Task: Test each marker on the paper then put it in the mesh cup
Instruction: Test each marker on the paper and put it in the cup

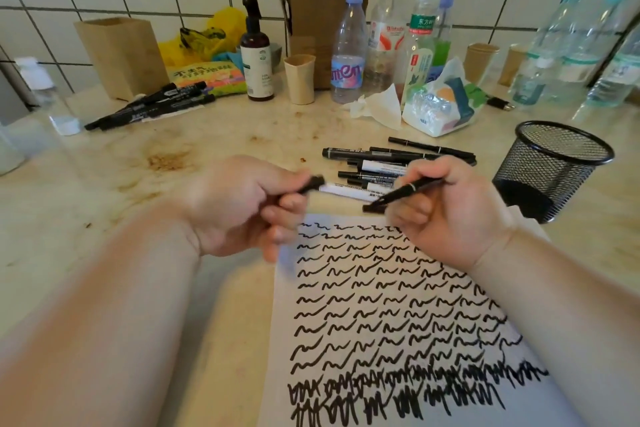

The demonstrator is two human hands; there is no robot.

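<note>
My right hand [450,215] grips a black marker [403,192], its tip pointing left just above the top edge of the paper [398,322]. My left hand [239,208] pinches the marker's black cap [311,184], a short gap away from the tip. The white sheet is covered with rows of black squiggles. A pile of several markers [384,166] lies behind my hands. The black mesh cup [554,166] stands at the right, and I see no marker inside it.
A second group of black markers [152,106] lies at the back left. Plastic bottles [349,48], a spray bottle [256,55], paper cups [299,78], cardboard boxes, a tissue pack [440,104] and snack bags crowd the counter's back along the tiled wall.
</note>
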